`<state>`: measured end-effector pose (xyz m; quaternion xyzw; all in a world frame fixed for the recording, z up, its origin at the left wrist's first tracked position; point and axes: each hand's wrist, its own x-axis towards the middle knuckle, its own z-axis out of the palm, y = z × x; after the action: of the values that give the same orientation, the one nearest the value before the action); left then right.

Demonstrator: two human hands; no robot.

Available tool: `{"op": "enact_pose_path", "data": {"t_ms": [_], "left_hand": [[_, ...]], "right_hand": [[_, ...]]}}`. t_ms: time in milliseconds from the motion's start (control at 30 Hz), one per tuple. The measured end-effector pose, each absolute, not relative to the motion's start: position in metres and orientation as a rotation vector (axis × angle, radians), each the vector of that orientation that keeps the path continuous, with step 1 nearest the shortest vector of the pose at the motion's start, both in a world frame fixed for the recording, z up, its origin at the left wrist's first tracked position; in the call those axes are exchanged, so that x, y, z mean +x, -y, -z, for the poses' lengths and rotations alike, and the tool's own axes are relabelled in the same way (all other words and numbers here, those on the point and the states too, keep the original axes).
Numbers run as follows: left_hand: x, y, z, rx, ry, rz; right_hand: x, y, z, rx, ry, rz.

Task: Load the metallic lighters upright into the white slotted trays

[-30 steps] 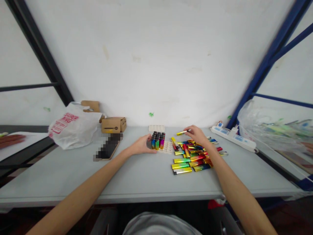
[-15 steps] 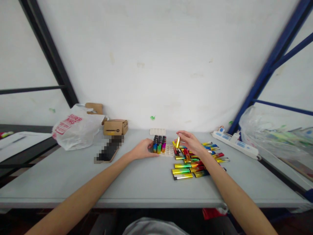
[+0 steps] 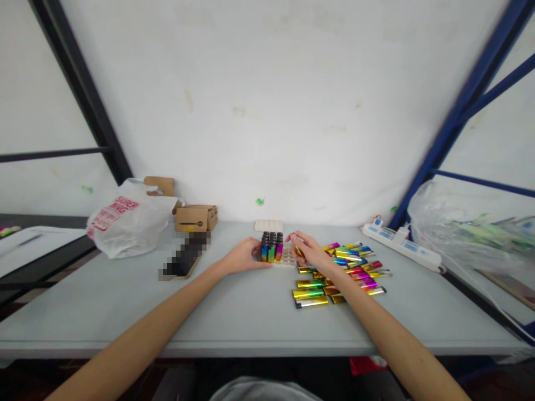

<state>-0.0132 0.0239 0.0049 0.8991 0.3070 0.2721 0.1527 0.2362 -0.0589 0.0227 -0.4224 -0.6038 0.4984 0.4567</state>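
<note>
Upright lighters (image 3: 271, 252) with black tops and shiny coloured bodies stand in rows in the left part of a white compartment tray (image 3: 288, 257). Small cells show in the tray's right part. My left hand (image 3: 243, 255) is curved round the tray's left end, thumb along the front and fingers behind. Above the right end of the tray, my right hand (image 3: 311, 250) is closed on a gold lighter (image 3: 297, 247), partly covered by the fingers. Under and beside my right forearm lies a loose pile of shiny lighters (image 3: 311, 293), some hidden by the arm.
Behind the tray lies another pale tray (image 3: 268, 225). To the left are a phone (image 3: 188, 257), a cardboard box (image 3: 196, 218) and a white plastic bag (image 3: 131, 220). A power strip (image 3: 403, 245) lies at the back right, near a blue frame post (image 3: 455, 117).
My right hand has moved slightly left and down with the gold lighter, closer to the tray's cells. My left hand stays at the tray's left end.
</note>
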Motion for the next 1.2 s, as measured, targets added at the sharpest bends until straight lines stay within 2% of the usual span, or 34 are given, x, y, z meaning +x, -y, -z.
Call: {"op": "enact_pose_path", "data": {"t_ms": [133, 367, 567, 933, 1200], "left_hand": [[-0.013, -0.024, -0.004, 2.550, -0.878, -0.805], [-0.012, -0.021, -0.007, 2.531, -0.867, -0.759], [-0.012, -0.020, -0.007, 2.519, -0.842, -0.738], [-0.012, -0.023, -0.009, 2.539, -0.778, -0.745], [-0.013, -0.021, -0.009, 2.537, -0.735, -0.711]], "right_hand": [[0.227, 0.063, -0.023, -1.057, 1.537, -1.202], [0.216, 0.062, -0.011, -1.262, 1.667, -0.585], [0.218, 0.063, -0.015, -1.338, 1.726, -0.311], [0.229, 0.066, -0.025, -1.206, 2.112, -0.115], [0.226, 0.069, -0.024, -1.314, 2.122, -0.321]]}}
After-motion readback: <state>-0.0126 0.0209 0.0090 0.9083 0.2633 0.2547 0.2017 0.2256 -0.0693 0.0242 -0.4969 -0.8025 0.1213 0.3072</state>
